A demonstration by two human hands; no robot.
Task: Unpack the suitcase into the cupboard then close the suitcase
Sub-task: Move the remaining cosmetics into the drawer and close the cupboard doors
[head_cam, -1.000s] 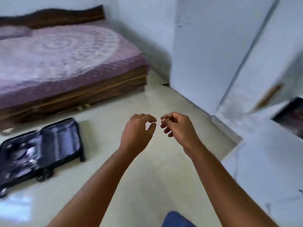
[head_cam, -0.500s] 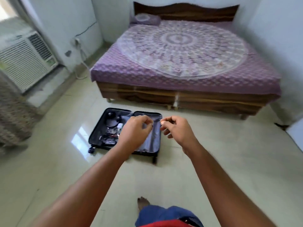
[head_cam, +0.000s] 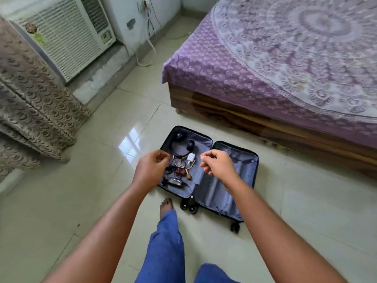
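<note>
The view has been swung from the cupboard wall round to the open suitcase (head_cam: 208,176) on the floor beside the bed (head_cam: 275,78). Left hand (head_cam: 152,170) and right hand (head_cam: 218,165) are held above it, loosely curled, nothing gripped. Cables and a charger (head_cam: 191,157) are left in the left half, so another pickup is likely next.

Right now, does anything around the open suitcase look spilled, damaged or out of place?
Nothing stands out. The suitcase lies open flat on the floor, cables and a white charger loose but inside its left half; the right half looks empty.

open suitcase (head_cam: 224,193) lies flat on tiled floor (head_cam: 81,201) beside bed (head_cam: 265,119).
</note>
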